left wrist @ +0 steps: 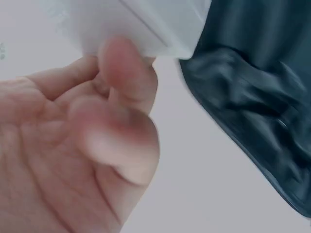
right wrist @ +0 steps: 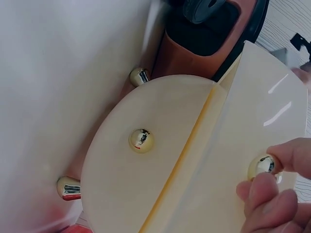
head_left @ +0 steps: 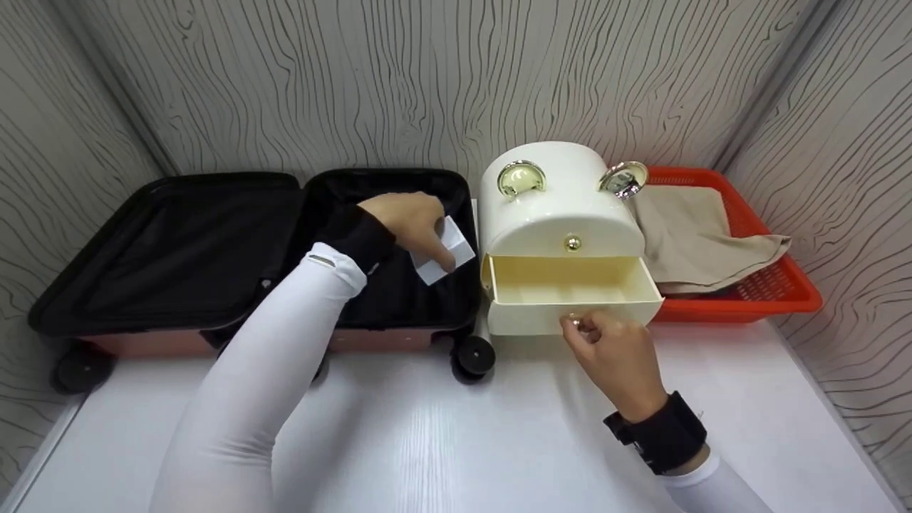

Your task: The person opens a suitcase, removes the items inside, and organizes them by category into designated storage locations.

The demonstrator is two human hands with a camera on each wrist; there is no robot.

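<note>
My left hand (head_left: 407, 219) is over the right half of the open suitcase (head_left: 388, 299) in the head view. It holds a small white piece (head_left: 458, 244) with straight edges and a crease, folded paper or a thin box; I cannot tell which. In the left wrist view the thumb and fingers meet along the edge of that piece. My right hand (head_left: 618, 355) pinches the gold knob (right wrist: 265, 166) of a cream drawer (head_left: 524, 319). The drawer stands pulled out of a rounded cream storage box (head_left: 556, 203) with gold ears, its pale inside showing.
Behind the storage box on the right is a red basket (head_left: 773, 308) holding a beige cloth (head_left: 677, 239). The suitcase lies open at left, with black wheels (head_left: 473, 356) toward the white table (head_left: 427, 442). A second gold knob (head_left: 573, 243) sits above the drawer.
</note>
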